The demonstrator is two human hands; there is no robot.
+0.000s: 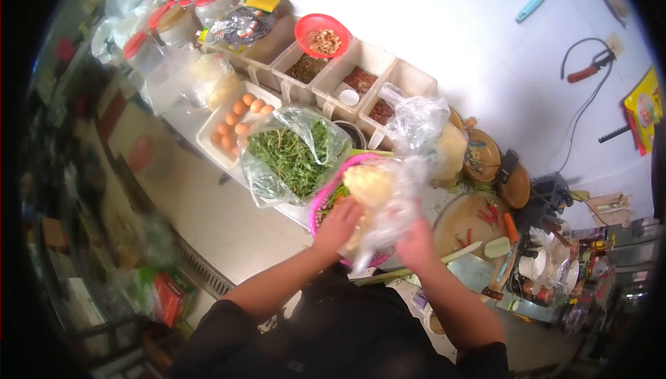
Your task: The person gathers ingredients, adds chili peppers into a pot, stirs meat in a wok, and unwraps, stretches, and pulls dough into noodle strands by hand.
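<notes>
A clear plastic bag (395, 209) with pale yellow food (369, 183) at its mouth hangs over a pink basket (320, 207). My right hand (416, 246) is closed on the bag's right side, blurred by motion. Against the lower left of the yellow food lies my left hand (338, 225); its fingertips are partly hidden, so its grip is unclear. Some green and orange pieces show in the basket beneath. Just left of the basket sits an open plastic bag of leafy greens (295, 157).
Brown eggs fill a white tray (208, 144) at the left. Spice bins (333, 112) stand behind. To the right are a round cutting board (451, 223) with red chillies (488, 214), a cleaver (470, 271) and stacked jars (201, 8) at the upper left.
</notes>
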